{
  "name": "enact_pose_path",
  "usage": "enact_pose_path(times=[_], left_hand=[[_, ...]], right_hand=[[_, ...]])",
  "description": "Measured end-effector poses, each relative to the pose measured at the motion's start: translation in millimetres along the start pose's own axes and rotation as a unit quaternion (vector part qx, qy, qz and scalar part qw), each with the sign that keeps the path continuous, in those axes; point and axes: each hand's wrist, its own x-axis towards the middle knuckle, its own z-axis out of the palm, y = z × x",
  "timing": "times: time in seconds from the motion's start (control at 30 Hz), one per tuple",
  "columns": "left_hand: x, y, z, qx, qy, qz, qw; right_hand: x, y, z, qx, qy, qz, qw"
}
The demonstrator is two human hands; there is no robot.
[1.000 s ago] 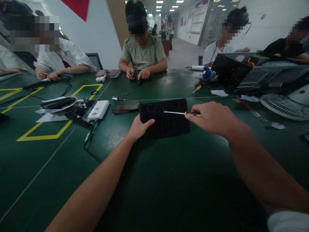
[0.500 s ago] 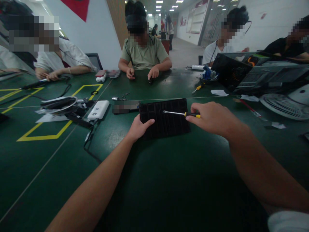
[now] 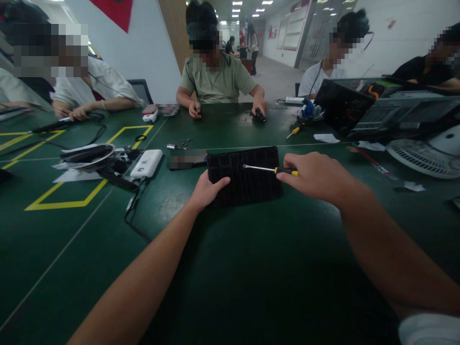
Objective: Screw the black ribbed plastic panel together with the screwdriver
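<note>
In the head view, a flat black rectangular panel with a ribbed, segmented face (image 3: 257, 184) is tilted up above the green table. My left hand (image 3: 209, 190) grips its left edge, thumb on the face and the other fingers hidden behind. My right hand (image 3: 316, 177) is closed round the black-and-yellow handle of a screwdriver (image 3: 260, 167). The metal shaft points left across the panel, with its tip near the middle of the face. Whether the tip sits on a screw is too small to tell.
Left of the panel lie a white power bank (image 3: 146, 164) with a cable and a pile of parts (image 3: 95, 155). Small metal pieces (image 3: 185, 143) lie beyond. A white fan (image 3: 426, 153), an open computer case (image 3: 402, 112) and another screwdriver (image 3: 295, 132) are to the right. Co-workers sit around the table.
My hands, the panel and the screwdriver keep their places. Across the table, a co-worker's hand with a small dark object has shifted to the right.
</note>
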Motion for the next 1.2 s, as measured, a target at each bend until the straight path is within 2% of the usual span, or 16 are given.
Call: enact_pose_path(times=[1.2], left_hand=[[-1.7,3.0,0.7,0.002,0.004,-0.008,1.0]], right_hand=[[-1.0,0.0,0.6,0.003,0.004,-0.007,1.0]])
